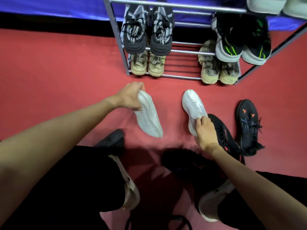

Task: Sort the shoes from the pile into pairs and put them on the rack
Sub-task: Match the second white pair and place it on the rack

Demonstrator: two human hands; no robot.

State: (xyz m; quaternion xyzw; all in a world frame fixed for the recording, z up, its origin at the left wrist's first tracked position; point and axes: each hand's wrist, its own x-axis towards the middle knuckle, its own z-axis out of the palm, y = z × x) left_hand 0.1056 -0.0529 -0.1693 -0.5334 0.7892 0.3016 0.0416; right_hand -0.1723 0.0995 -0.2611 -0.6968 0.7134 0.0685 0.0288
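Observation:
My left hand grips one end of a white shoe, held with its ribbed sole turned up, just above the red floor. My right hand closes on the heel end of a second white shoe that lies upright on the floor, toe pointing to the rack. The grey metal rack stands ahead. It holds a black-and-grey pair, a black pair with green stripes, and two beige pairs on the bottom shelf.
Two black shoes with orange marks lie on the floor right of my right hand. Another black shoe sits by my left knee, and one by my right leg. Pale shoes rest on the rack's top shelf.

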